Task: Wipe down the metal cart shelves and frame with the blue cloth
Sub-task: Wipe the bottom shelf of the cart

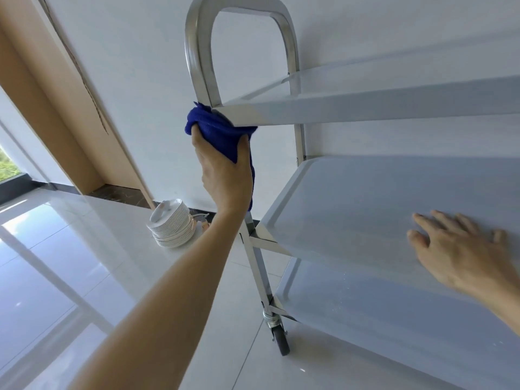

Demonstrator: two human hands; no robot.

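Left forearm stretches up from the bottom of the frame, and the left hand (225, 175) has its fingers clamped around the blue cloth (216, 130), pressing it onto the cart's upright post (201, 66) right at the corner of the top shelf (365, 108). Over on the middle shelf (351, 206), the right hand (455, 249) lies flat, fingers spread apart. Behind, a stack of white plates (171, 223) sits on the glossy floor (56, 277).
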